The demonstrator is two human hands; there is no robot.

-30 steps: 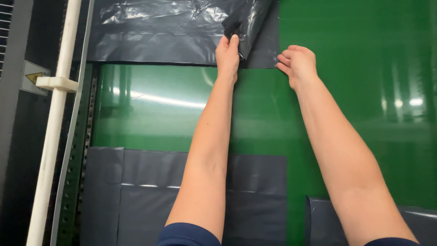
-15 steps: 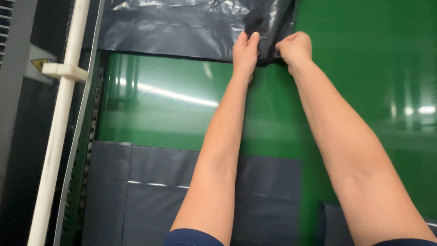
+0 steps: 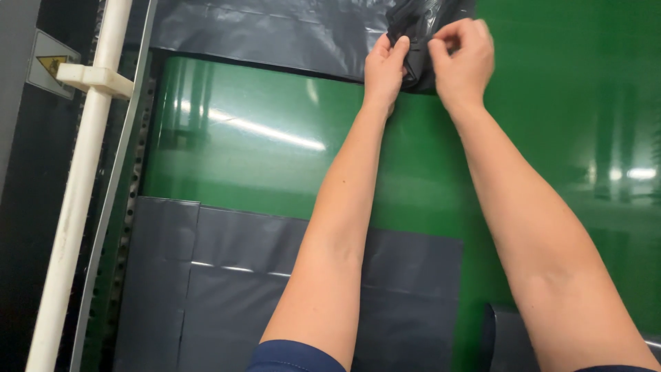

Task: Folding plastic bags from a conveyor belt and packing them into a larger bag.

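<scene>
A large dark grey plastic bag (image 3: 275,31) lies at the far end of a shiny green surface (image 3: 261,138). Its near right corner is bunched into a black wad (image 3: 416,41). My left hand (image 3: 385,65) pinches the left side of that wad with thumb and fingers. My right hand (image 3: 463,55) grips its right side, fingers curled over the plastic. Both arms stretch forward over the green surface.
A flat, folded grey plastic bag (image 3: 227,289) lies on the near part of the green surface, under my left arm. Another dark sheet edge (image 3: 499,331) shows at the lower right. A white pipe with a clamp (image 3: 89,151) and a metal rail run along the left side.
Both hands have closed together on the bag's corner and gathered it into a wad. The bag's corner sat flatter a second ago.
</scene>
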